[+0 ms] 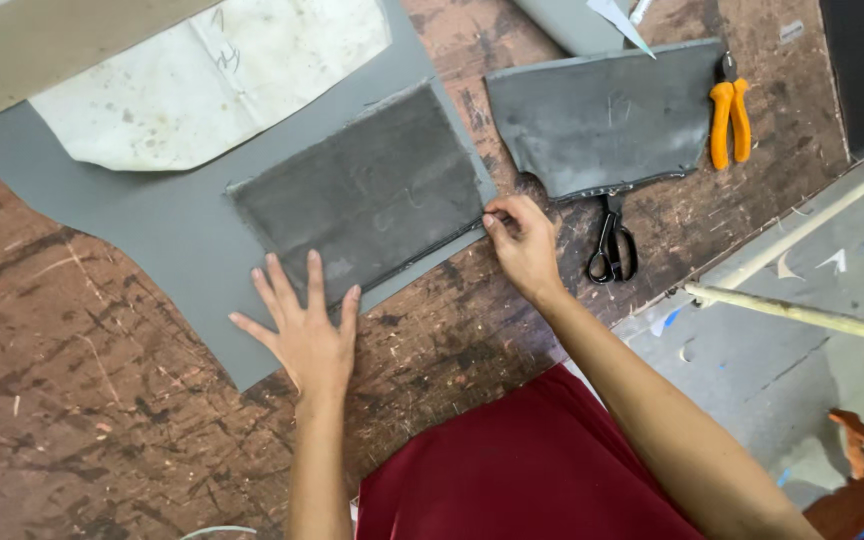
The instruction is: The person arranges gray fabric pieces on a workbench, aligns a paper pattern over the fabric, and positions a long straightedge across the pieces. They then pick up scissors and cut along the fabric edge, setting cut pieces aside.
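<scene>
A dark grey rectangular pad lies on a larger light grey sheet on the worn wooden table. My left hand rests flat with fingers spread on the sheet and the pad's near edge. At the pad's right corner my right hand has its fingertips pinched on the corner edge. A second dark grey piece lies to the right, apart from both hands.
Black scissors lie just right of my right hand. Orange-handled pliers sit at the far right. A stained white pattern piece lies on the sheet at the back. The table edge runs diagonally at right, with pale poles beyond.
</scene>
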